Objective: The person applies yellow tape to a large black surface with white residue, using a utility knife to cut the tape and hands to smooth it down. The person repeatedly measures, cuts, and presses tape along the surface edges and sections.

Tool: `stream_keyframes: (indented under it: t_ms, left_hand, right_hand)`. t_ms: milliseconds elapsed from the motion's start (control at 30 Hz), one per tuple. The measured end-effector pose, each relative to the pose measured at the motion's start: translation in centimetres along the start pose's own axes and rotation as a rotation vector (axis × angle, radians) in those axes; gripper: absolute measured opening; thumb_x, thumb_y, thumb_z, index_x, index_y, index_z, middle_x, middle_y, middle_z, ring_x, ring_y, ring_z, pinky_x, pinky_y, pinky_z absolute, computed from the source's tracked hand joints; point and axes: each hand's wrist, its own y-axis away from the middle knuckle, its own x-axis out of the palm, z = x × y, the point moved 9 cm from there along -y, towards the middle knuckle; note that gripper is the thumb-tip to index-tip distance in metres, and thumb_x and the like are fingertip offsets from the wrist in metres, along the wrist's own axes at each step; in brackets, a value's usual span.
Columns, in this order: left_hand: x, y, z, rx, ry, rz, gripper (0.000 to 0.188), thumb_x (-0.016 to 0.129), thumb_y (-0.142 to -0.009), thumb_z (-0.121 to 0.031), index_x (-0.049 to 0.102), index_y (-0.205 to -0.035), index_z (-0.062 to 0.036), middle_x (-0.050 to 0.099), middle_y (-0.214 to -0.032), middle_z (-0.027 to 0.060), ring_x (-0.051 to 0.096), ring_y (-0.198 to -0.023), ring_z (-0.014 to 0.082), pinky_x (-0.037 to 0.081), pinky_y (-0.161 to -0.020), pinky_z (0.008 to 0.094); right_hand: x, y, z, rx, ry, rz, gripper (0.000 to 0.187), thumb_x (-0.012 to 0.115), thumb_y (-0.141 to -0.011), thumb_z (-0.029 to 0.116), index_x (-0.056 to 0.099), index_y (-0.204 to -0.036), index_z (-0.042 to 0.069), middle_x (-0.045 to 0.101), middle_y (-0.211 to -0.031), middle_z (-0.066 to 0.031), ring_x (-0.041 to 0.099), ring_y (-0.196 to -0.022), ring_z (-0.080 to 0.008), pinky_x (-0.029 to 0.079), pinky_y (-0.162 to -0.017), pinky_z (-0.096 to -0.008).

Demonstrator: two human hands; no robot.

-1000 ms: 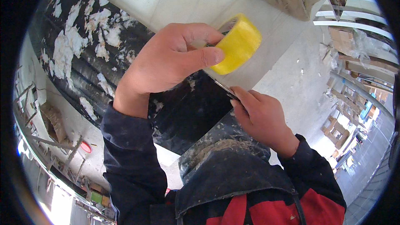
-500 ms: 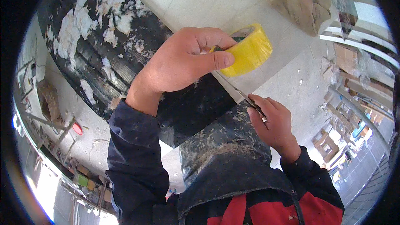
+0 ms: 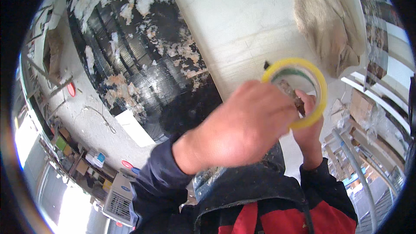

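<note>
My left hand [image 3: 245,125] is closed on the lower left rim of a roll of yellow adhesive tape [image 3: 320,82]. The roll is tipped so that its round opening faces me, with a green-and-white core inside. Behind it and slightly lower, my right hand [image 3: 310,138] is closed, its fingers partly seen through the opening. It holds a thin dark-handled bladed tool, now mostly hidden by the roll and the left hand. A small black tip [image 3: 266,65] sticks out at the roll's upper left edge; I cannot tell what it belongs to.
Beneath my hands lies a pale tabletop [image 3: 242,21]. A black sheet [image 3: 151,78] with flaky white patches covers its left side. A beige cloth [image 3: 325,21] lies at the far right. Beyond the right edge are cardboard pieces [image 3: 362,104] and a metal rail [image 3: 353,164].
The tape roll and left hand have moved right and turned, so the opening now faces me. My right hand has risen behind the roll, and the view has shifted left.
</note>
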Motion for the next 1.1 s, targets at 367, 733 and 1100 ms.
stream_keyframes:
  t_ms: [367,733,1100]
  left_hand:
    - [-8.8,5.8,3.8,-0.256,-0.821,-0.292,0.038,0.076,-0.079,-0.009,0.072,-0.116,-0.0041,0.069,-0.119,0.0097,0.064,-0.113,0.0324,0.048,-0.101,0.0504]
    - [-11.2,19.8,2.2,-0.731,-0.898,-0.880,0.057,0.073,-0.091,-0.006,0.056,-0.145,-0.0018,0.050,-0.150,0.0239,0.044,-0.143,0.0378,0.034,-0.119,0.0477]
    - [-1.6,26.0,3.0,-1.085,-0.150,-1.001,0.071,0.074,-0.088,-0.004,0.044,-0.152,0.0043,0.060,-0.130,0.0192,0.061,-0.110,0.0257,0.052,-0.095,0.0391]
  right_hand:
    - [-2.1,-7.9,6.6,-0.404,0.304,-0.245,0.039,0.069,-0.094,0.010,0.064,-0.132,0.004,0.064,-0.123,-0.0172,0.061,-0.113,-0.0360,0.048,-0.098,-0.0477]
    - [5.4,-3.3,13.2,-0.344,-0.008,0.175,0.053,0.071,-0.090,0.009,0.056,-0.140,-0.005,0.063,-0.127,-0.0237,0.060,-0.115,-0.0430,0.049,-0.100,-0.0482]
    - [4.9,0.0,10.2,-0.045,-0.223,0.275,0.063,0.071,-0.093,0.006,0.047,-0.150,-0.003,0.061,-0.139,-0.0231,0.063,-0.120,-0.0338,0.049,-0.103,-0.0423]
